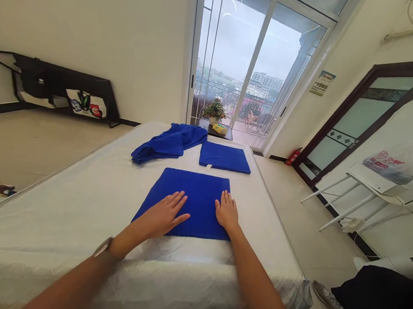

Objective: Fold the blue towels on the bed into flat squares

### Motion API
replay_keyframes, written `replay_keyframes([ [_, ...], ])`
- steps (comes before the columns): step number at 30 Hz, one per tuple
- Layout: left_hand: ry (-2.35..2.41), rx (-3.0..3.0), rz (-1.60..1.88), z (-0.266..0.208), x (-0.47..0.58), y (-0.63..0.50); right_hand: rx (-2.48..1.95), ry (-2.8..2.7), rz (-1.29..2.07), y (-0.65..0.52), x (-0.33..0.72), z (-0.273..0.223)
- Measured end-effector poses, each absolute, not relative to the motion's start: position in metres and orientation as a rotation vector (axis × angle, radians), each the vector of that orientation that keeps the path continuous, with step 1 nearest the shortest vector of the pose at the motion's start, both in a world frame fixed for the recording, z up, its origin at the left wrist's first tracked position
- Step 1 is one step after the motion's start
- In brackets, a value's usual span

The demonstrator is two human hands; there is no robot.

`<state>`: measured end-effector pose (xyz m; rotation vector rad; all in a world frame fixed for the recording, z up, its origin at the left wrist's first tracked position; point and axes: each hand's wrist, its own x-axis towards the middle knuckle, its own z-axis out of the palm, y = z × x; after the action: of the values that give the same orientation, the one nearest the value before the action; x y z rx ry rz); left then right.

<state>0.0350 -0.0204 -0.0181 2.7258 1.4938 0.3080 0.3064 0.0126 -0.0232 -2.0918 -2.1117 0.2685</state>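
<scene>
A blue folded cloth (200,191) lies flat near the front edge of the covered table. My left hand (166,212) rests on its left part, fingers stretched and thumb out to the side. On its right edge lies my right hand (227,209), flat with fingers extended. Neither hand grips anything. Just beyond, a second blue folded cloth (224,156) with a small white tag sits at the right. To its left is a crumpled blue cloth (170,143) in a loose heap.
A white sheet covers the table (85,198). Behind it, a small dark table holds a potted plant (214,110) and a yellow packet (219,128). At the right are a white chair (375,188) with a plastic bag (389,163) and a person's leg (376,295).
</scene>
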Motion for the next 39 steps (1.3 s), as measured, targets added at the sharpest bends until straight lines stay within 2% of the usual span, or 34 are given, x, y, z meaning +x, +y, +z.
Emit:
replay_keyframes([
  [4, 1.188, 2.819, 0.27, -0.005, 0.111, 0.012, -2.101, -2.106, 0.208, 0.011, 0.306, -0.024],
  [10, 1.142, 2.796, 0.403, -0.028, 0.165, 0.042, -2.097, -2.115, 0.2, 0.012, 0.309, -0.025],
  [17, 1.329, 2.684, 0.391, -0.039, 0.105, 0.05, -2.119, -2.086, 0.226, 0.012, 0.306, -0.024],
  [25, 1.832, 2.424, 0.25, -0.034, 0.0, 0.062, -2.123, -2.099, 0.254, 0.013, 0.308, -0.023],
  [33, 1.935, 2.379, 0.324, -0.047, -0.007, 0.06, -2.19, -2.164, 0.226, 0.012, 0.307, -0.015],
  [39, 1.928, 2.327, 0.335, -0.047, -0.006, 0.062, -2.307, -2.301, 0.265, 0.03, 0.308, 0.014],
])
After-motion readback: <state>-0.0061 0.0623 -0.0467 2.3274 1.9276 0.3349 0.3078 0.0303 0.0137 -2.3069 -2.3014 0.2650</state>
